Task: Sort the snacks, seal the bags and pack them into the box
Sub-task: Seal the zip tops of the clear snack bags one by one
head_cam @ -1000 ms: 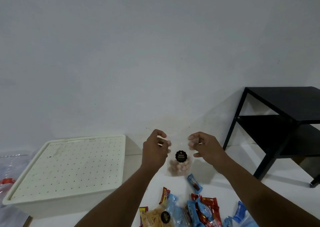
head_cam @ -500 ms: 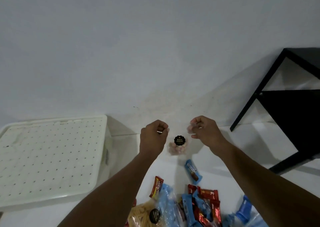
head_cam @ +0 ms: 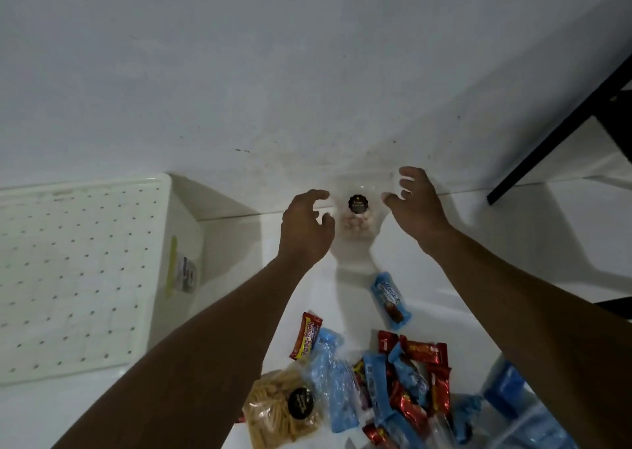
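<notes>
Loosely spread, the left hand [head_cam: 306, 229] and the right hand [head_cam: 415, 205] flank a small clear plastic bag of pale pink round snacks [head_cam: 355, 223] with a round black sticker. The bag stands upright between their fingertips on the white surface [head_cam: 478, 243]. Neither hand clenches or pinches anything. Whether a fingertip touches the clear film cannot be told. Beyond the fingertips rises a plain white wall [head_cam: 307, 55]. Well outside the left hand's knuckles sits a cream plastic box with a perforated lid [head_cam: 85, 270]. Outside the right hand's fingers stands a black metal table frame [head_cam: 564, 123]. Back toward the wrists lies a blue-wrapped snack bar [head_cam: 391, 298]. Under the forearms are a red-wrapped snack bar [head_cam: 305, 335], a clear bag of yellow stick snacks [head_cam: 273, 414] and a heap of red and blue wrappers [head_cam: 407, 387].
</notes>
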Available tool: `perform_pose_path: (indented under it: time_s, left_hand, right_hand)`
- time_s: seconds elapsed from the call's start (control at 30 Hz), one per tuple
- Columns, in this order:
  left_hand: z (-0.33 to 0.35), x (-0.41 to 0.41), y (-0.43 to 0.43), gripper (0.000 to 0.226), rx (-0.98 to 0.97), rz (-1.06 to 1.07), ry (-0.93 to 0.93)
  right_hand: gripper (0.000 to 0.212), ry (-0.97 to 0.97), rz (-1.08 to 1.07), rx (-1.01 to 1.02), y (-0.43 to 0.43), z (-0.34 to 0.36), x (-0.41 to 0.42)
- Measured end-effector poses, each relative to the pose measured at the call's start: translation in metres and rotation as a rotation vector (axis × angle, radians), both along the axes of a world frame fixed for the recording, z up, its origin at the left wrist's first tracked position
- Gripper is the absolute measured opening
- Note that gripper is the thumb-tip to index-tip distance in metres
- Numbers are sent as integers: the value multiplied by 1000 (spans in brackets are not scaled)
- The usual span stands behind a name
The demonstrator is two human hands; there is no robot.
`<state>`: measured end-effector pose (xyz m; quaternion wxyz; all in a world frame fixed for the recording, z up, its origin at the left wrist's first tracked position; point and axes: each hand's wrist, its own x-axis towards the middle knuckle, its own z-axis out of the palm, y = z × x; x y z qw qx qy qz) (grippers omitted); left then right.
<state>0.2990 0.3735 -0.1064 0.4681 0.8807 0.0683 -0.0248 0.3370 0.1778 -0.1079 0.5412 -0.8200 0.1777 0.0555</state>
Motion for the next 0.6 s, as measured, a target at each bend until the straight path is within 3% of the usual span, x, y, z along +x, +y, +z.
perform_pose_path:
  time_s: [0.07,0.13,0.23,0.3,0.47,0.6]
  left_hand:
    - [1,-14,5,35,15,-46,67]
    - [0,-35,14,31,51,-149,177]
    - [-4,-76,24,30,83,-323,354]
    - [-11,-104,26,37,156,-418,425]
    - [-32,-152,24,53,336,-483,440]
    - [-31,-161,24,32,355,-410,380]
  right_hand:
    - [49,-8,-55,-42,2,6,-18]
    - [37,40,-78,-22,5,10,-43]
    - [14,173,19,-9,16,9,-94]
    - [17,222,96,-45,25,2,-131]
    - [14,342,336,-204,42,-18,-204]
    - [15,356,469,-321,48,-27,-232]
